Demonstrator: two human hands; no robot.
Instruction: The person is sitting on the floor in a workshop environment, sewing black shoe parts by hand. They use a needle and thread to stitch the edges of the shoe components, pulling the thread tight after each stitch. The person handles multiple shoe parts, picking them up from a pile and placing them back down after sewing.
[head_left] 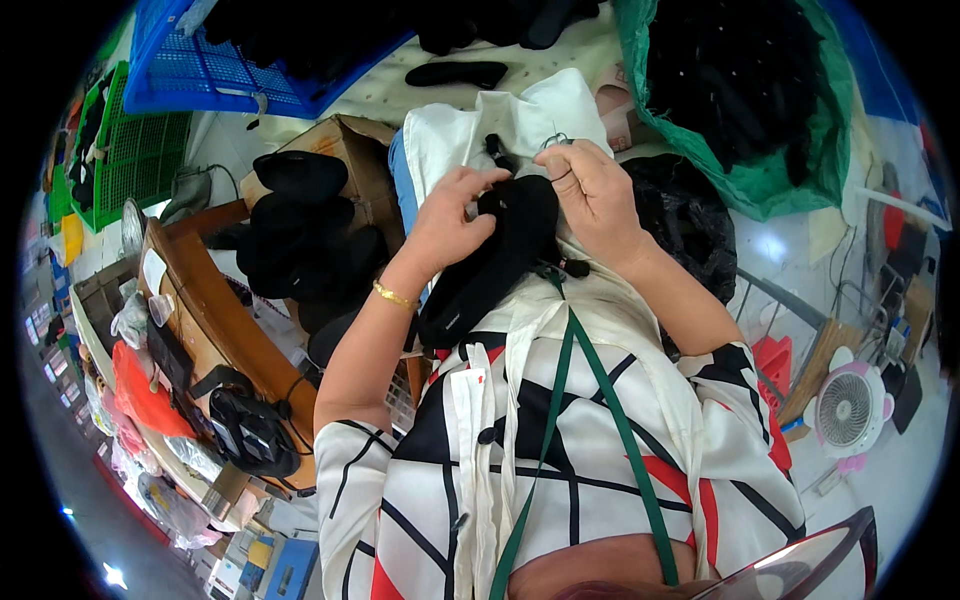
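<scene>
A black cloth shoe [475, 275] lies over my lap, its sole end pointing back toward my body. My left hand [452, 222] grips its upper left edge, thumb and fingers curled around the dark fabric. Just right of the shoe's upper end, my right hand [592, 195] is closed in a pinch. A small shiny metal thing with a loop [556, 140] shows at its fingertips; its exact kind is too small to make out. Beneath the hands is a white cloth [448, 135] spread across my knees.
To my left, several black shoes [300, 235] are piled by a cardboard box [345, 150] and a wooden table [235, 300]. Ahead are a blue plastic basket [290, 95] and a green sack [785, 205] of black items. A pink-and-white fan [848, 408] stands at the right.
</scene>
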